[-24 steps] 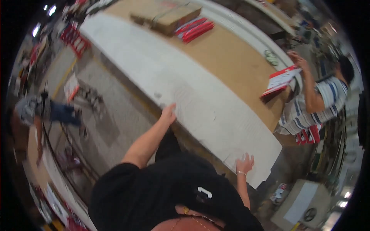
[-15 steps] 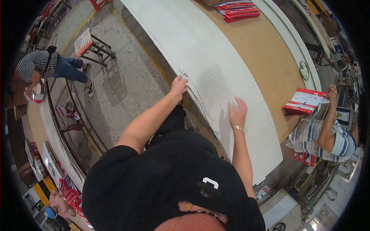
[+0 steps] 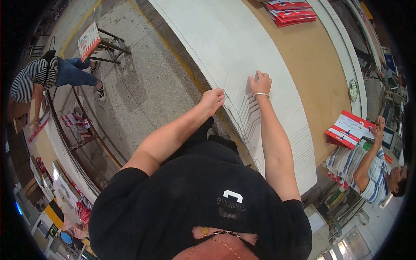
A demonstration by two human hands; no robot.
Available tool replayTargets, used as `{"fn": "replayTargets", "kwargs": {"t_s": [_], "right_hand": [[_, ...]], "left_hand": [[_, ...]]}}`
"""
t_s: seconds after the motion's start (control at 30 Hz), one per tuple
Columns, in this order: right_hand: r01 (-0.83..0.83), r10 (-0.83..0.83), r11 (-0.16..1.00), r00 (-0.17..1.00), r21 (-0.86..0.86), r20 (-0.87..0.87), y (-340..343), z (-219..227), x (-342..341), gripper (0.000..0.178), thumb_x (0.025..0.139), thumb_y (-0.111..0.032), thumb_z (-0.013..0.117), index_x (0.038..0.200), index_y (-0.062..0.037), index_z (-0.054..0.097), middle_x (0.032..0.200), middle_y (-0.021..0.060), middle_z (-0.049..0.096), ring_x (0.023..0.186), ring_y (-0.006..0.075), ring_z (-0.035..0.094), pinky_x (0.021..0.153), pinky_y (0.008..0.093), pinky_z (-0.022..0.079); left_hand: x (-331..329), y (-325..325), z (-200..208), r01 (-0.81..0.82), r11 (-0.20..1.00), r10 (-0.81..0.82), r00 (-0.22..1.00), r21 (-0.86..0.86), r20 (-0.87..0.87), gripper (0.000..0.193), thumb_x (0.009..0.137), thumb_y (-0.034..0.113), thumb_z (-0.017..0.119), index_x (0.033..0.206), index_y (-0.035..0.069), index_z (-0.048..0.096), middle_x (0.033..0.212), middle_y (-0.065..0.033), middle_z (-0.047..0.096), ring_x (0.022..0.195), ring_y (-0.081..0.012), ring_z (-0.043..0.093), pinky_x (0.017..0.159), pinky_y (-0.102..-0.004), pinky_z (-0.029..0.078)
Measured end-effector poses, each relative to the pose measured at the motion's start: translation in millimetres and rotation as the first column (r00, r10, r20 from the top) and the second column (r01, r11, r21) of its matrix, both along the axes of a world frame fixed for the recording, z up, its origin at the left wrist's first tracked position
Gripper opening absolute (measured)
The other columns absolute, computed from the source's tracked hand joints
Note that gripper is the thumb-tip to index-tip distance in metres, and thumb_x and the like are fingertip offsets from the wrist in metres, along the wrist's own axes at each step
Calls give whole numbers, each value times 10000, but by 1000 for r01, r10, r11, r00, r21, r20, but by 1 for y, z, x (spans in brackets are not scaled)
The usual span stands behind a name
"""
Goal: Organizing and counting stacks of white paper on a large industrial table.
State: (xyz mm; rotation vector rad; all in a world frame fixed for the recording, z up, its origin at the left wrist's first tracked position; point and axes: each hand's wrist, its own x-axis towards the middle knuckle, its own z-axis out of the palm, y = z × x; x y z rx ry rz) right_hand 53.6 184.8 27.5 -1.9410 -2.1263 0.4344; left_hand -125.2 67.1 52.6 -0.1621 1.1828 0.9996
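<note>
Two hands over a stack of white sheets (image 3: pixel 229 47) on the left part of a tan table (image 3: pixel 299 60). Left hand (image 3: pixel 212 100): half curled at the stack's left edge; whether it grips a sheet cannot be told. Right hand (image 3: pixel 261 83): empty, fingers bent and parted, at the top sheet; farther away than in the earlier frame.

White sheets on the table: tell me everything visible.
The white sheets look thin and papery, lying flat in a long layered strip on the tan table. Edges are staggered, with stepped lines below the right hand, whose fingertips seem to touch the top. The left hand is at the near edge; contact is unclear. The far end runs out of frame.
</note>
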Motion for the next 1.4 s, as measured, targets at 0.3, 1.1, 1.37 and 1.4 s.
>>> {"fn": "replayTargets", "kwargs": {"t_s": [0.3, 1.1, 1.37, 1.4], "right_hand": [[-22, 23, 999, 998, 24, -62, 6, -17, 15, 410, 717, -326, 662, 1016, -48, 616, 901, 150, 611, 870, 304, 561, 787, 384, 440], [161, -326, 900, 866, -406, -380, 30, -22, 40, 342, 613, -307, 766, 614, -14, 590, 602, 88, 601, 543, 180, 534, 570, 323, 460], [157, -258, 946, 892, -282, -371, 26, -37, 38, 332, 636, -287, 762, 621, -16, 570, 593, 81, 577, 548, 181, 519, 565, 326, 450], [157, -247, 956, 885, -246, -394, 25, -35, 37, 335, 637, -289, 761, 623, -17, 565, 595, 80, 576, 548, 184, 518, 565, 327, 450]], "left_hand": [[-9, -4, -8, 692, 717, -428, 534, 85, -729, 203, 828, 137, 479, 911, -34, 550, 891, -152, 592, 852, -264, 555, 758, -384, 446], [-31, 51, 9, 854, 327, 37, -439, -404, -898, 663, 801, 260, 541, 1351, 16, 262, 1422, -88, 235, 1307, -260, 231, 1042, -447, 232], [-25, 52, 6, 845, 349, 0, -432, -405, -902, 695, 776, 261, 567, 1350, 13, 265, 1424, -91, 233, 1313, -261, 223, 1059, -445, 206], [-25, 51, 7, 842, 351, 28, -446, -409, -895, 689, 773, 261, 568, 1345, 12, 276, 1422, -93, 239, 1314, -263, 222, 1060, -444, 204]]}}
